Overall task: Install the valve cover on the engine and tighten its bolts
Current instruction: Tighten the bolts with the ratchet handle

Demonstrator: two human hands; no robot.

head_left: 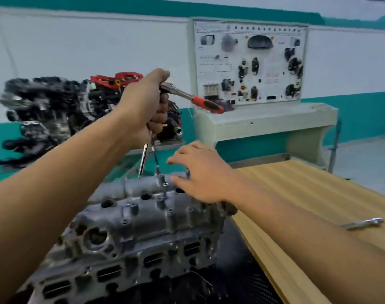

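Left hand point(145, 102), fingers wrapped round red-handled chrome ratchet point(196, 98), raised above grey cast-metal valve cover point(143, 216), right hand point(200, 174), fingers spread loose at its far edge — striped wooden worktop point(307, 194) alongside

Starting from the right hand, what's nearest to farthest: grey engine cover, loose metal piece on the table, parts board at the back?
From the right hand:
1. The engine cover, directly under it.
2. The metal piece, on the wooden table to its right.
3. The parts board, far behind.

Raised left grip point(148, 99) clenched; right grip point(201, 173) (seemingly slack) lower.
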